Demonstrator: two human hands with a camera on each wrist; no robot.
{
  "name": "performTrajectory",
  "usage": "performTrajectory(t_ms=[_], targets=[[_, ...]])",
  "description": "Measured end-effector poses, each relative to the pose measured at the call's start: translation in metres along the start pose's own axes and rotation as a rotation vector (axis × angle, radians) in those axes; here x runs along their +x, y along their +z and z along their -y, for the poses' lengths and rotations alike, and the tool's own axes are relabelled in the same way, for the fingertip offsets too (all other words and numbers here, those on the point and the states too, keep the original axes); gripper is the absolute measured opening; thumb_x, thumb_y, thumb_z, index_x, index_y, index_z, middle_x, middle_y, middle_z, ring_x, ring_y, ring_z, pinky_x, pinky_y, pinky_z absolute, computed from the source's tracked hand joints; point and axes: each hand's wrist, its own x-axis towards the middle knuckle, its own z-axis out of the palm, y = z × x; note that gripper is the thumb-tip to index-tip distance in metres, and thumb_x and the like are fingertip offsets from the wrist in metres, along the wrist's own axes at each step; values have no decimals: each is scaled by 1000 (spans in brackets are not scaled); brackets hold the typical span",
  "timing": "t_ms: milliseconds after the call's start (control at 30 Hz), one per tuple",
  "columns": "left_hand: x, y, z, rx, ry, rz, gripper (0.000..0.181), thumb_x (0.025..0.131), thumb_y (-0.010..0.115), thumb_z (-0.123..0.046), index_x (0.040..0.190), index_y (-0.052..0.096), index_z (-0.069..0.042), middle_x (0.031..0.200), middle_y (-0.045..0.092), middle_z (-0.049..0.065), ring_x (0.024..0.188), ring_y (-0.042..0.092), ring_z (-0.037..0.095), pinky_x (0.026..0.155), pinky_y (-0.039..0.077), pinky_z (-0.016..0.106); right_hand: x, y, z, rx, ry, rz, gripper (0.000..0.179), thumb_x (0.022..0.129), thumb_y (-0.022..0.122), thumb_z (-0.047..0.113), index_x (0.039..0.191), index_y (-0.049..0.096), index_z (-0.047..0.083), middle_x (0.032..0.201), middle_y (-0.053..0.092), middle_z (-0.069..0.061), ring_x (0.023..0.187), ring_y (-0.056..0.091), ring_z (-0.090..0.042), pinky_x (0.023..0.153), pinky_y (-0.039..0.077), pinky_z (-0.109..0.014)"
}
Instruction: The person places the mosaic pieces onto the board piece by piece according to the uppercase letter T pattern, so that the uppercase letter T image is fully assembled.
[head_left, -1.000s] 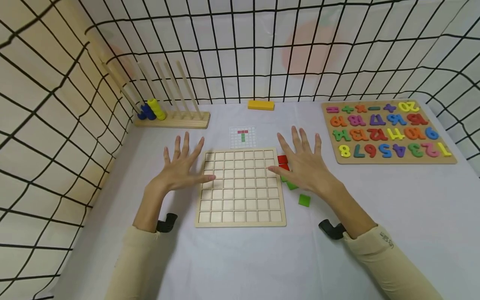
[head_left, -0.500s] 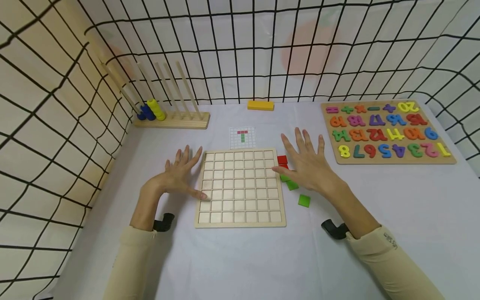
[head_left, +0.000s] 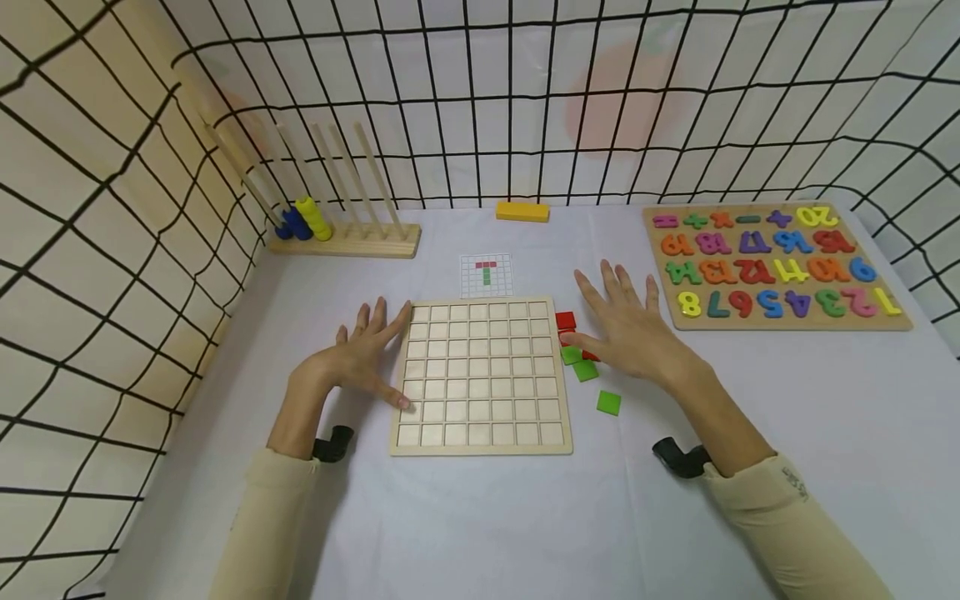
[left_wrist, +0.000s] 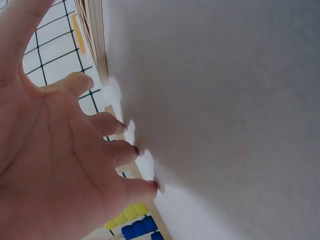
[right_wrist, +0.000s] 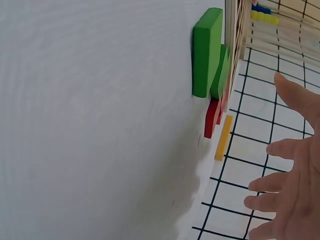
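Note:
A square wooden grid board (head_left: pixel 480 377) lies in the middle of the table, its cells holding no tiles. My left hand (head_left: pixel 358 360) spreads along the board's left edge, thumb at the lower left cells and index finger by the upper left corner. In the left wrist view its fingertips (left_wrist: pixel 152 186) reach the tablecloth. Over the board's right side my right hand (head_left: pixel 630 333) hovers, fingers spread and holding nothing. Beneath and beside it lie red tiles (head_left: pixel 566 320) and green tiles (head_left: pixel 586 371), one green tile apart nearer me. A pattern card (head_left: pixel 486 276) with a red and green T lies behind the board.
A wooden peg stand (head_left: pixel 352 240) with blue and yellow beads stands at the back left. A yellow block (head_left: pixel 522 211) lies at the back middle. The colourful number board (head_left: pixel 780 322) is at the back right. Black netting (head_left: pixel 510 108) encloses the far and side edges.
My left hand has come down and toward me, its thumb sliding from over the board to its left edge. My right hand has shifted right, uncovering more red and green tiles.

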Motion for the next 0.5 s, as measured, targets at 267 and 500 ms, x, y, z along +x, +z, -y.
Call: performTrajectory(t_ms=[267,500], targets=[[0,0,0,10,-13,13,150,64,96,-53,167,-7,-19,167,-26,28,154,-26,51,120,-7,78,3,-2,-8,73,-18,53,87,101,61,49,167,16,14,172,-1,-28,159,-2,-52,121,-10,-75],[1,1,-1,30,-35,21,150,63,96,-54,167,-7,-20,167,-28,26,155,-27,49,121,-8,76,9,-5,-21,131,-50,88,81,101,62,45,166,24,15,171,7,-30,159,4,-51,124,-4,-73]])
